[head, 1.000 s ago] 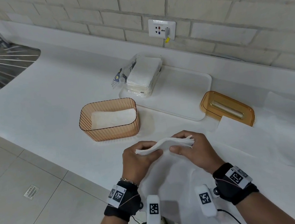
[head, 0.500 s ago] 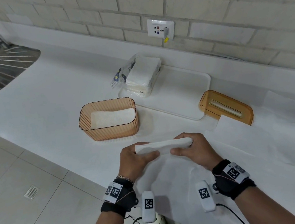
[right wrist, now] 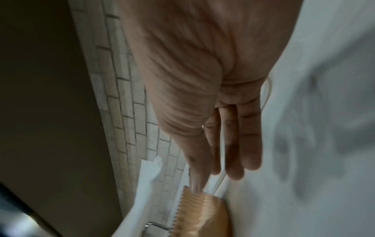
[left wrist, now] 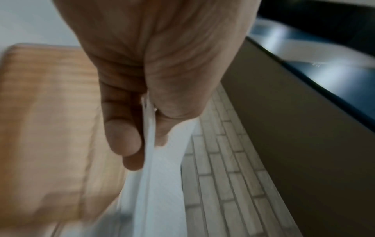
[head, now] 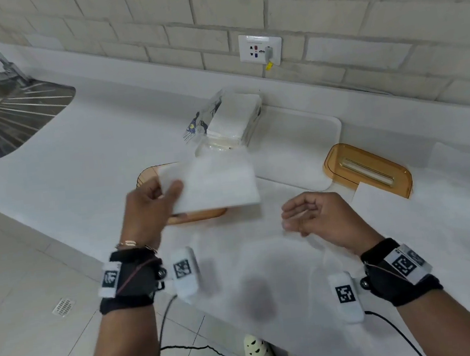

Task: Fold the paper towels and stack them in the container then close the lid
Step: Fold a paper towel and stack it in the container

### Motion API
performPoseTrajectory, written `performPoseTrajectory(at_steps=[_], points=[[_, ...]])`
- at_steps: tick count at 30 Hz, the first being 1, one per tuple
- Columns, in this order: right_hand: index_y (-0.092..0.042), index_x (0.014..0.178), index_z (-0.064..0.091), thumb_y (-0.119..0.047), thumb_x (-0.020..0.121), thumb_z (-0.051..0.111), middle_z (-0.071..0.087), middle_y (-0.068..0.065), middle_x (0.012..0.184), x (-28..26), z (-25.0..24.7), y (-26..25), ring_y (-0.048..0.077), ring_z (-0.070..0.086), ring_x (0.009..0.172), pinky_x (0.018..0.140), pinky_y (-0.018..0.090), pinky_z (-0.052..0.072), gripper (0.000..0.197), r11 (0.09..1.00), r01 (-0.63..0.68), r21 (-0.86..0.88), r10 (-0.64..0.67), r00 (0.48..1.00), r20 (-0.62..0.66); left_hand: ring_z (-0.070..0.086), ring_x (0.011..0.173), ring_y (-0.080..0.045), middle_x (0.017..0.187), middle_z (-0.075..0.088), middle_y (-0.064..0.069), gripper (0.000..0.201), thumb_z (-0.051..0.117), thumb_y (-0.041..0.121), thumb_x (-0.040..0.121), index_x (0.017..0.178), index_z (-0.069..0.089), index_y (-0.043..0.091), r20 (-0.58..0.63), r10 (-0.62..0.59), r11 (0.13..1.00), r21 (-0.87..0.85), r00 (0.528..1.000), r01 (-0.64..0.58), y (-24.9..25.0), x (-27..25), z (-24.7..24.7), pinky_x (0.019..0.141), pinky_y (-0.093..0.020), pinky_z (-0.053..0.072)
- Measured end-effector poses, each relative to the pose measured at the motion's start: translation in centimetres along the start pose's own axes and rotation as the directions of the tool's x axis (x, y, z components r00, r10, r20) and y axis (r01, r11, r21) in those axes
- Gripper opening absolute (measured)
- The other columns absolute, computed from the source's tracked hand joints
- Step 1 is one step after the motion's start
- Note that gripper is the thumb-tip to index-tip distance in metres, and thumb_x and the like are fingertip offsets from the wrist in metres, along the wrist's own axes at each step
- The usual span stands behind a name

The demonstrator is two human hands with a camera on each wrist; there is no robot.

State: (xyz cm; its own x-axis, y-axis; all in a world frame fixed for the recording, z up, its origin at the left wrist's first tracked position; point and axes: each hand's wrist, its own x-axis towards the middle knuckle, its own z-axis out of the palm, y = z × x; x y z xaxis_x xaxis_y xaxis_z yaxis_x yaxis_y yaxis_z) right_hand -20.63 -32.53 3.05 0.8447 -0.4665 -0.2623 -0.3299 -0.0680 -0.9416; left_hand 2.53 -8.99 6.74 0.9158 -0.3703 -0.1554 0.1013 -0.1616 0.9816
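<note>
Folded paper towel (head: 217, 184) pinched at its left end by left hand (head: 146, 208), thumb on top, held flat in the air directly over amber ribbed container (head: 197, 215). Long axis running left-right, matching container's long side. Container mostly hidden beneath towel; only rim corner and front wall showing. Right hand (head: 317, 215) released, loosely curled, grasping nothing, hovering above counter (head: 93, 153), well right of container. Left grip nearer: likely just straight down. Lid (head: 369, 170) off, lying right of white tray (head: 308, 137).
</note>
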Motion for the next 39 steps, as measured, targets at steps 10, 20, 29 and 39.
performPoseTrajectory(at_steps=[10,20,29,39], points=[[-0.044,0.113,0.065,-0.036,0.05,0.1,0.054,-0.019,0.103,-2.5,-1.2,3.8,-0.002,0.049,0.098,0.079,0.015,0.043,0.072,0.62,0.173,-0.765,0.235,0.89,0.391,0.067,0.088,-0.03,0.091,0.072,-0.011,0.009,0.07,0.012,0.091,0.093,0.074,0.005,-0.017,-0.124,0.762,0.639,0.992,0.106,0.1,8.4,-2.7,0.076,-0.032,0.047],[-0.041,0.101,0.071,-0.038,0.052,0.102,0.058,-0.016,0.102,0.6,0.6,3.3,0.002,0.05,0.097,0.086,0.024,0.049,0.058,0.664,0.139,-0.735,0.128,0.947,0.296,0.065,0.116,-0.042,0.121,0.071,-0.024,0.028,0.067,0.009,0.093,0.117,0.07,-0.003,-0.016,-0.099,0.497,0.865,0.995,0.063,-0.4,9.0,-0.4,0.096,-0.042,0.054],[-0.04,0.155,0.038,-0.06,0.053,0.096,0.026,-0.001,0.166,-1.5,-1.7,3.1,0.022,0.025,0.151,0.12,0.036,0.027,0.119,0.483,-0.037,-0.875,0.121,0.992,0.024,0.057,0.127,-0.038,0.139,0.061,-0.016,0.068,0.081,0.049,0.085,0.139,0.06,0.012,0.02,0.236,0.488,0.862,0.972,-0.136,-0.7,5.1,0.8,0.106,-0.049,0.045],[-0.041,0.162,0.023,-0.064,0.059,0.093,0.001,-0.004,0.176,-2.2,-1.9,3.9,0.021,0.002,0.162,0.128,0.046,0.018,0.127,0.571,-0.109,-0.814,0.201,0.98,0.01,0.071,0.096,-0.027,0.1,0.078,0.001,0.031,0.066,0.007,0.087,0.107,0.075,0.029,0.436,0.0,0.221,0.878,0.9,-0.426,-3.1,1.3,5.0,0.082,-0.039,0.057]])
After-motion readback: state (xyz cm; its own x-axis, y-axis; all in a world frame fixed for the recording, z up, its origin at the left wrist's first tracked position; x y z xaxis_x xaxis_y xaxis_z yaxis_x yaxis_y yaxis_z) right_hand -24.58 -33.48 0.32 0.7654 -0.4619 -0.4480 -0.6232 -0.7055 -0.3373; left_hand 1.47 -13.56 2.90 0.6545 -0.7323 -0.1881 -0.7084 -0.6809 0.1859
